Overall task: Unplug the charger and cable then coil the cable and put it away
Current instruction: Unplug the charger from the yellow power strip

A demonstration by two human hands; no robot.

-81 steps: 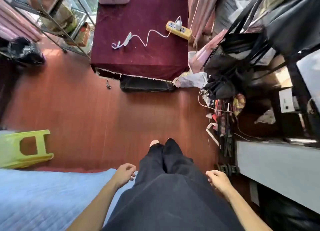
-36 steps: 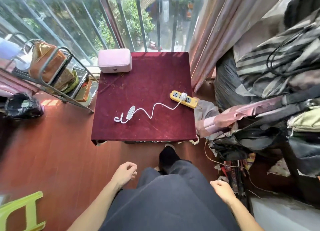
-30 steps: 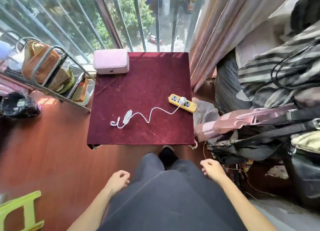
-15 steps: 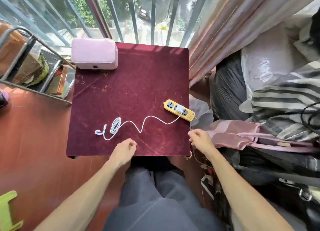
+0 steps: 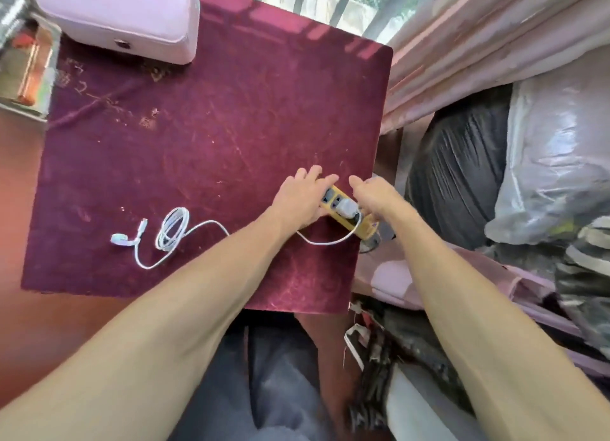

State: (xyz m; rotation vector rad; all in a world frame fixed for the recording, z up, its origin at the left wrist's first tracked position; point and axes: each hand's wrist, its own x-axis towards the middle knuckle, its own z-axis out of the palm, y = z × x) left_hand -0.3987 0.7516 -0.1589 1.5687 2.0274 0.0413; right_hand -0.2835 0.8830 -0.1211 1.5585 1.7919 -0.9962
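A yellow power strip (image 5: 364, 231) lies near the right edge of the table's maroon cloth (image 5: 214, 136). A white charger (image 5: 346, 207) is plugged into it. Its white cable (image 5: 325, 242) runs left under my left forearm to a loose coil (image 5: 171, 229) and a free end (image 5: 120, 239). My left hand (image 5: 298, 197) rests on the strip's far end with fingers stretched out. My right hand (image 5: 374, 193) is just right of the charger with fingers extended over the strip; I see no grip on the charger.
A pink box (image 5: 115, 11) sits at the table's far left corner. Pink curtains (image 5: 478, 44), a black bag (image 5: 462, 176) and a clear plastic bag (image 5: 561, 159) crowd the right side. Clutter lies on the floor by my legs.
I have come right up to the table and leaned over it. Both hands moved from the near edge up to the power strip, the left onto it, the right beside the charger.
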